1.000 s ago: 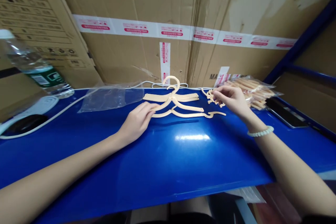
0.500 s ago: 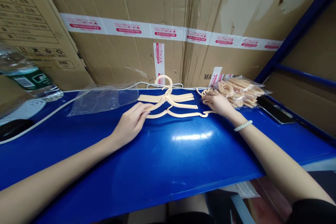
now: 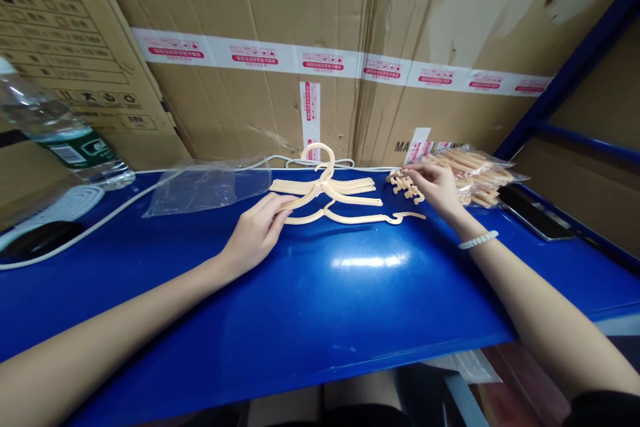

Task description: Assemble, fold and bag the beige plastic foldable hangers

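My left hand (image 3: pixel 260 223) is closed on one arm of a cream plastic folding hanger (image 3: pixel 351 199), whose curved hook rises at the centre. Flat cream hanger arms (image 3: pixel 295 186) lie behind it. In front, a pair of joined cream arms (image 3: pixel 357 217) stretches to the right, ending by a thin hooked piece (image 3: pixel 407 216). My right hand (image 3: pixel 440 188) has thumb and fingers drawn together over a small heap of cream hook-shaped pieces (image 3: pixel 406 187). Whatever is between those fingertips is too small to make out.
A clear bag of cream parts (image 3: pixel 483 177) sits behind my right hand, beside a dark phone (image 3: pixel 537 213). To the left are an empty clear bag (image 3: pixel 200 190), white cable, black mouse (image 3: pixel 45 240) and water bottle (image 3: pixel 75 147). Cardboard boxes (image 3: pixel 240 120) wall the back.
My right hand has lifted and drawn back slightly right, uncovering the small hooked pieces. My left hand keeps its hold on the hanger. The whole view has shifted a little.
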`<state>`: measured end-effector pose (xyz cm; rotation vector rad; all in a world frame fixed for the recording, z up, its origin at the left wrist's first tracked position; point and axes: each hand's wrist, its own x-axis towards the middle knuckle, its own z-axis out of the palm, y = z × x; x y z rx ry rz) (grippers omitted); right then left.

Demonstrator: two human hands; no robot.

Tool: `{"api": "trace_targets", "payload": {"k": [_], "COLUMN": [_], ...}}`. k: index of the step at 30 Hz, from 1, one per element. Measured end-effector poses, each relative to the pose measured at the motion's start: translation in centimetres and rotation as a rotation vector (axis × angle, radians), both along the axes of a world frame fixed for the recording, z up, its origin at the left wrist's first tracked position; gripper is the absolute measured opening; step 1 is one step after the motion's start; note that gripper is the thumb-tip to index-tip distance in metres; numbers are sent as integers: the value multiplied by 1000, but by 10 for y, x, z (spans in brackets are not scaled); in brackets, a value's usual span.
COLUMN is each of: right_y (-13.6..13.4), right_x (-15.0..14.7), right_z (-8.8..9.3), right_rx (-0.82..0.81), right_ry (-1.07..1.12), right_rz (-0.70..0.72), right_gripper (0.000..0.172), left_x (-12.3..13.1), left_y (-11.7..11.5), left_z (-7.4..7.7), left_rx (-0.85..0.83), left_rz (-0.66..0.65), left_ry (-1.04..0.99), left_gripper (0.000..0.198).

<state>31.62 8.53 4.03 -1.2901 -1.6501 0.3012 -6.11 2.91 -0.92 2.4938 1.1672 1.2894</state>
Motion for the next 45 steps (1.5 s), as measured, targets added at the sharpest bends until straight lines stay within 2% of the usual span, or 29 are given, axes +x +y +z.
{"api": "trace_targets", "payload": {"k": [4, 7, 13, 18, 30, 37, 45], "right_y": [-13, -24, -32, -30, -30, -33, -36], "right_x": [-11, -23, -43, -47, -46, -48, -51], "right_z": [12, 15, 2, -4, -6, 1, 6], "right_rx": [-128, -246, -495, -581, -695, -871, -879], "right_ry": [434, 562, 629, 685, 710, 752, 720], "right_rz": [95, 224, 298, 297, 358, 459, 432], "right_gripper": [21, 24, 32, 43, 24, 15, 12], "left_x": [0, 0, -3, -3, -4, -4, -4], "left_y": [0, 2, 6, 5, 3, 2, 1], "left_z": [1, 2, 1, 2, 4, 4, 6], "left_rx": [-17, -33, -46, -79, -100, -101, -86], "left_rz": [14, 27, 46, 32, 17, -5, -13], "left_ry": [-18, -44, -92, -112, -79, -91, -89], "left_gripper": [27, 25, 21, 21, 19, 18, 18]}}
